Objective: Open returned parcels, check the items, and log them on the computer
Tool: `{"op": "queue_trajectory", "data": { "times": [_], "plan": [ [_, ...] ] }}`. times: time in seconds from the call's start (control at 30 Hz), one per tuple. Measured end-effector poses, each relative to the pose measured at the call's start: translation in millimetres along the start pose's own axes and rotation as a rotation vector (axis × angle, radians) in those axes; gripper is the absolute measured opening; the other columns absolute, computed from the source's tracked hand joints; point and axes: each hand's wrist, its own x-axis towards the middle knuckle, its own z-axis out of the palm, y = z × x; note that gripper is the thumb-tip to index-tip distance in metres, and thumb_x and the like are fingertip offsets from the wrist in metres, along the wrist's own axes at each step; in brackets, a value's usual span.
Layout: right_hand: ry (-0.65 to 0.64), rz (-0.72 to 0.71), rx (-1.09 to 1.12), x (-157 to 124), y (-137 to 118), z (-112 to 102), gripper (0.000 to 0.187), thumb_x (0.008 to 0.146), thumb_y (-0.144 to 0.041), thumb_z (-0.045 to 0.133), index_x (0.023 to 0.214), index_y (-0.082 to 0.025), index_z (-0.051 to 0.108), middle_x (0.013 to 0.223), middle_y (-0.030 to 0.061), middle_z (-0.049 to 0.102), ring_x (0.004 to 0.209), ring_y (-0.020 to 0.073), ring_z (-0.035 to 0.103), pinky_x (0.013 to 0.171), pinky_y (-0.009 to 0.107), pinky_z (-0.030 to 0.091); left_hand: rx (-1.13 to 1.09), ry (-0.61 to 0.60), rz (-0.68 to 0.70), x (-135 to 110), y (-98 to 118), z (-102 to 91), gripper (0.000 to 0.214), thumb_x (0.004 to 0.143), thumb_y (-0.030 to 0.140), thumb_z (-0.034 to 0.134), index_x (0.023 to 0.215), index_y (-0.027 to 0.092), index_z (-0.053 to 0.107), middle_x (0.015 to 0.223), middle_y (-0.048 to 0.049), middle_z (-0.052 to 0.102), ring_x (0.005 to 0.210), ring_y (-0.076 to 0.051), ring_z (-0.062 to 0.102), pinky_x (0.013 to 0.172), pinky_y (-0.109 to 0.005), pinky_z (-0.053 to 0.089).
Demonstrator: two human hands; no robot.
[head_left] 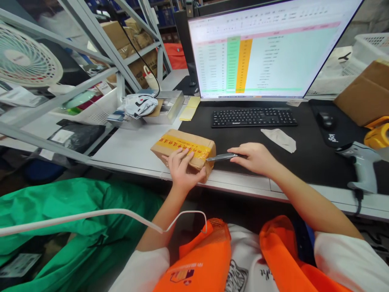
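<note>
A small brown cardboard box (188,140) with yellow printed tape (170,141) across its top sits at the front edge of the desk. My left hand (183,168) is closed around the box's near side, fingers on the top and thumb toward the right end. In my right hand (253,158) is a utility knife (223,156), pinched between thumb and fingers and pointing left. The blade's tip touches the taped right end of the box; how deep it goes I cannot tell.
Behind are a keyboard (253,117) and a monitor (267,52). A crumpled white paper (280,138), a mouse (326,120) and a barcode scanner (361,166) lie to the right. A metal rack (100,40) and a fan (27,56) stand left, above a green sack (75,211).
</note>
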Motion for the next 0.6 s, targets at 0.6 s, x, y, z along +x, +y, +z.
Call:
{"op": "queue_trajectory", "data": {
  "times": [0.6],
  "plan": [
    [0.042,0.298,0.019,-36.6,0.8,-16.2,0.046,0.093,-0.062,0.06,0.111,-0.025,0.081,0.078,0.0047,0.077,0.044,0.0186,0.057,0.061,0.039,0.055,0.055,0.003,-0.445,-59.5,-34.2,-79.5,0.11,0.077,0.061,0.078,0.163,0.018,0.024,0.166,-0.0243,0.023,0.155,-0.043,0.027,0.124,-0.06,0.032]
  ]
}}
